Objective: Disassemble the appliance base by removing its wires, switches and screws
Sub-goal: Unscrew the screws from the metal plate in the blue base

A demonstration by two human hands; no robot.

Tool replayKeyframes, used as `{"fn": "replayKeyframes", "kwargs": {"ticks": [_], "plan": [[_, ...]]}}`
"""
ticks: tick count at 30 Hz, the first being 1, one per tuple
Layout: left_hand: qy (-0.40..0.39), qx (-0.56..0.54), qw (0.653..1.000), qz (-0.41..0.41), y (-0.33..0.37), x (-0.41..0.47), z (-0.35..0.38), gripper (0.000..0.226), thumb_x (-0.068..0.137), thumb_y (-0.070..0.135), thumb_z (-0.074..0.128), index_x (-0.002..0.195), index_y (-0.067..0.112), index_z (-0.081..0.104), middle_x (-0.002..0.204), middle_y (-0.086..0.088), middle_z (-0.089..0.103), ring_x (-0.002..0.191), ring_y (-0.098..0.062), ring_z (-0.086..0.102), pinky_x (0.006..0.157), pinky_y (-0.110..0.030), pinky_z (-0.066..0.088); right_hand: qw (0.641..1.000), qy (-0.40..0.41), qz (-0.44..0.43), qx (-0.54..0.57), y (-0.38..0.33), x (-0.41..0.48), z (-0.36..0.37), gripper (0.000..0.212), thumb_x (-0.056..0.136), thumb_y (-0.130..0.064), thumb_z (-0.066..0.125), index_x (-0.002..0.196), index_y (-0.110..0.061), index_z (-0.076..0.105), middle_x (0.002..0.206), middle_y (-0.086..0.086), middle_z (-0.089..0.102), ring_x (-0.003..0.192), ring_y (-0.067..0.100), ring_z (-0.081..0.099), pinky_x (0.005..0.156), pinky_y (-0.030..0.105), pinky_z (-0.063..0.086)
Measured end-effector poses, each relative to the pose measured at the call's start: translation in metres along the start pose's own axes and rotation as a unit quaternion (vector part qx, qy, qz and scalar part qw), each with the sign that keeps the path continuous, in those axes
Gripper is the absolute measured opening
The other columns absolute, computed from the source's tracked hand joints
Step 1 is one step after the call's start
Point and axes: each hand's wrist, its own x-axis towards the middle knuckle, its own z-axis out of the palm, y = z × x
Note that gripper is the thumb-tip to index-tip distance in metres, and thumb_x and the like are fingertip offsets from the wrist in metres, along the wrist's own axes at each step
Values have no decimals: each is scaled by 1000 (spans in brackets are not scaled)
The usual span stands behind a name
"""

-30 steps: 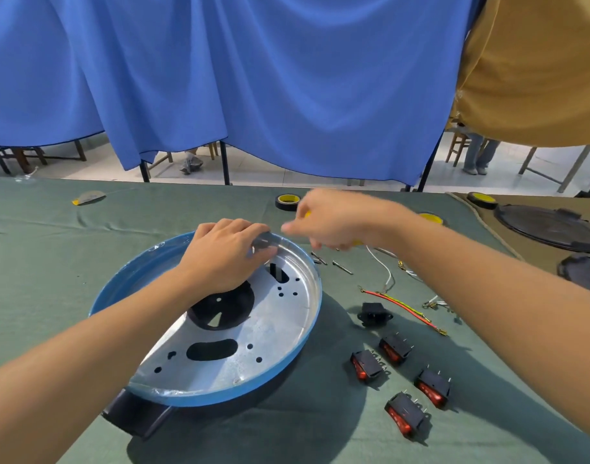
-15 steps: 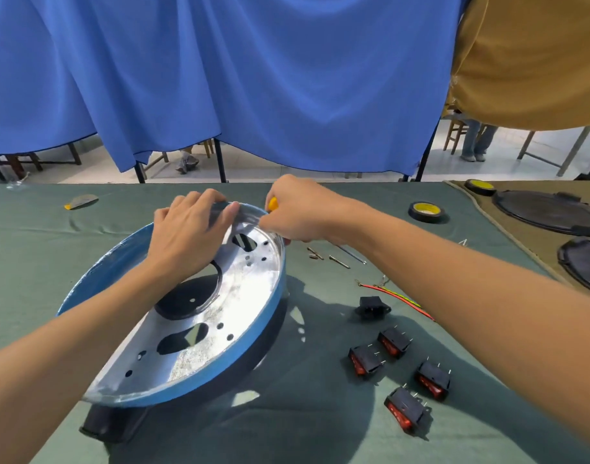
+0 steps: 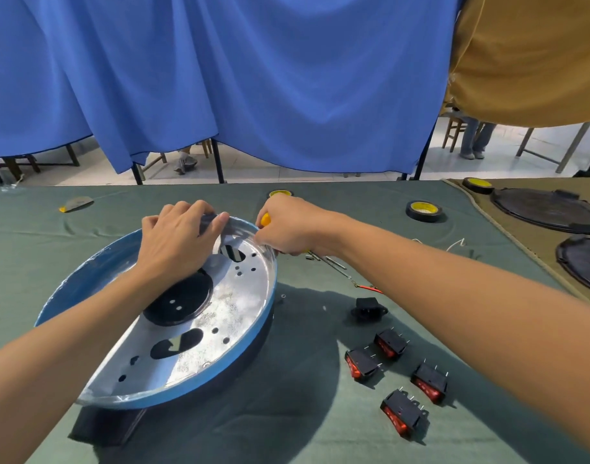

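The right grip (image 3: 293,229) covers nearly all of a tool (image 3: 265,218). Only a yellow stub of handle shows, and the tip is out of sight behind the grip and the rim of the base (image 3: 243,296). The left grip (image 3: 176,242) curls over a dark piece (image 3: 208,220) on that rim, too covered to identify. A black part (image 3: 102,426) under the base is mostly hidden. The right forearm hides most of the wires (image 3: 370,289), and a tape roll (image 3: 280,193) peeks from behind the right grip. The screws (image 3: 320,257) by the wrist are too small to count. A black disc (image 3: 581,266) is cut by the right edge. A grey-and-yellow scrap (image 3: 76,203) far left is unclear.
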Motion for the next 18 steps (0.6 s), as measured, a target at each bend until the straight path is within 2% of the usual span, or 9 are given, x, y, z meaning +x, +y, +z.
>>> {"fn": "replayKeyframes", "kwargs": {"ticks": [4,7,10,12,15,18], "plan": [[-57,29,998,-5,-8,-2,5,45,96,58,35,114,24,58,103,1,54,110,-23,47,95,-43,28,997,-69,36,-11,8,2,2,25,93,-12,52,88,5,69,67,12,66,52,18,42,40,23,32],[-66,43,997,2,-10,-1,8,46,96,60,33,115,25,57,108,-1,55,111,-24,46,97,-44,28,994,-90,59,-10,14,1,-3,27,95,-16,51,90,6,66,80,17,73,51,18,43,37,22,30],[-69,49,996,8,-11,-1,9,48,95,61,32,116,25,57,110,-1,57,112,-24,46,97,-45,28,992,-104,67,-12,21,0,-8,21,94,-14,52,94,0,67,82,12,74,49,15,43,36,19,29],[-77,57,995,14,-11,0,8,50,95,62,30,115,26,57,110,-1,58,111,-24,47,96,-45,29,987,-128,44,-82,25,-3,-9,17,90,-14,56,99,-9,70,80,3,74,54,14,48,38,18,33],[-99,64,993,18,-10,2,6,52,95,64,27,114,26,57,109,0,59,108,-23,49,95,-46,30,966,-185,17,-182,28,-7,-2,21,83,-30,70,104,-24,72,83,-7,70,66,11,58,49,20,46],[-131,60,989,19,-5,4,3,54,95,65,27,120,26,55,115,1,61,109,-21,51,98,-47,32,974,-156,6,-166,30,-6,9,29,77,-38,77,101,-23,73,92,-3,71,81,16,63,67,30,54]]}}
